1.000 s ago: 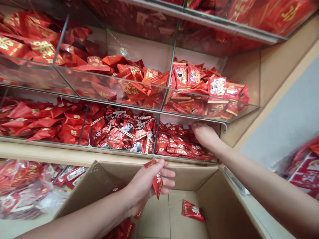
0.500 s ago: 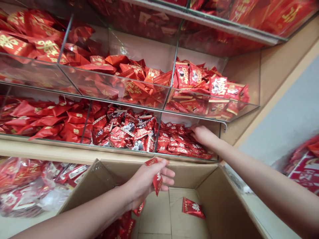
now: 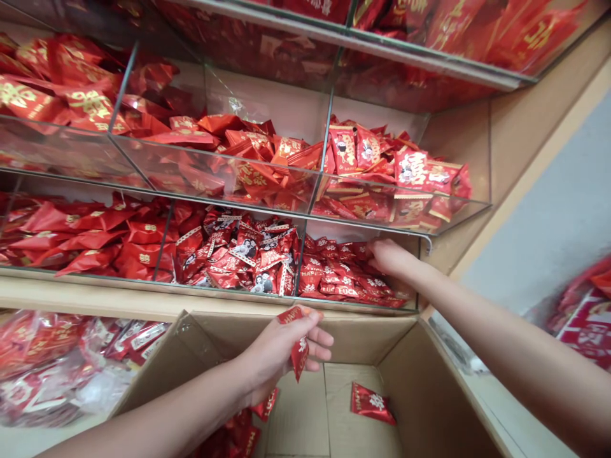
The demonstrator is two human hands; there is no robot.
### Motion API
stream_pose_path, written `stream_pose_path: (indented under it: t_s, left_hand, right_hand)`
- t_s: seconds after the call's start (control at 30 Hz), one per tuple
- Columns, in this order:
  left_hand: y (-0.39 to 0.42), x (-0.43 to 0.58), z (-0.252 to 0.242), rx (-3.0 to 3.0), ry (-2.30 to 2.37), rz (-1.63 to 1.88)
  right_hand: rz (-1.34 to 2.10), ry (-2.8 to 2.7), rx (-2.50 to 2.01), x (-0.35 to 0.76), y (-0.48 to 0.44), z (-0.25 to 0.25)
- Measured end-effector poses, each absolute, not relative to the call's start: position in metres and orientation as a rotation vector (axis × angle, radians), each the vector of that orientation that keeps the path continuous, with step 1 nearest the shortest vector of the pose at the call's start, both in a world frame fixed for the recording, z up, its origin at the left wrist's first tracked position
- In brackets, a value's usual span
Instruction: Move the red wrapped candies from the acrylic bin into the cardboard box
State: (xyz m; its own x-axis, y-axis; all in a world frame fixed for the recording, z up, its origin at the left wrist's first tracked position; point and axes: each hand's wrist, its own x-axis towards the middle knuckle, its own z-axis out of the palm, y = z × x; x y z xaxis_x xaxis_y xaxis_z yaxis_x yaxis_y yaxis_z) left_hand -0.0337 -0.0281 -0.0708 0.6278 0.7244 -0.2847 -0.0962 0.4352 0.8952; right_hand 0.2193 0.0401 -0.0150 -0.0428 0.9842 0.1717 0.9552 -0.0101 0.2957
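Note:
My left hand point(image 3: 291, 340) is over the cardboard box point(image 3: 382, 337), thumb and fingers closed on a small red candy packet point(image 3: 300, 356) with white and gold print. My right hand point(image 3: 389, 256) reaches into the lower right compartment, at the back right of a pile of similar red packets point(image 3: 337, 270). Its fingertips are hidden, so I cannot tell whether they grip one. Inside the box, a single red packet point(image 3: 372, 402) lies on the bottom, and more packets point(image 3: 233, 436) lie below my left forearm.
Clear dividers split the shelves into compartments of red packets, including ones with black-and-white figures point(image 3: 248, 248) and larger gold-printed ones point(image 3: 413, 168). A clear shelf front point(image 3: 405, 210) runs above my right hand. Plastic-wrapped red bags point(image 3: 57, 362) lie left of the box.
The view has shifted slightly. My right hand stays at the back right of the pile, and my left hand keeps its hold on the packet.

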Motion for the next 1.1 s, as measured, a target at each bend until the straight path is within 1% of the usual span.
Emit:
stream_pose_path:
  t_s: [0.1, 0.23, 0.33, 0.5, 0.67, 0.77, 0.93, 1.0, 1.1]
  left_hand:
    - [-0.028, -0.033, -0.07, 1.002, 0.75, 0.568]
    - [-0.028, -0.033, -0.07, 1.009, 0.752, 0.569]
    - [-0.028, -0.034, -0.071, 1.022, 0.737, 0.567]
    - [-0.026, -0.034, -0.073, 1.041, 0.726, 0.569]
    - [-0.024, -0.034, -0.073, 1.049, 0.728, 0.561]
    - [-0.024, -0.034, -0.074, 1.055, 0.729, 0.554]
    - [-0.024, -0.034, -0.074, 1.058, 0.73, 0.55]
    - [-0.024, -0.034, -0.074, 1.058, 0.725, 0.545]
    - [-0.024, -0.035, -0.073, 1.06, 0.72, 0.54]
  right_hand:
    - [0.579, 2.222, 2.132, 0.213, 0.039, -0.011]
    - [0.604, 2.397, 1.973, 0.203, 0.044, -0.015]
    - [0.636, 2.35, 1.973, 0.196, 0.05, -0.016]
    - [0.574, 2.382, 2.141, 0.18, 0.063, -0.014]
    - [0.51, 2.495, 2.085, 0.165, 0.077, -0.015]
    - [0.519, 2.439, 2.063, 0.162, 0.076, -0.016]
    - [0.722, 2.226, 2.244, 0.165, 0.068, -0.017]
    - [0.713, 2.215, 2.274, 0.167, 0.067, -0.018]
    - [0.637, 2.294, 2.155, 0.167, 0.065, -0.017]
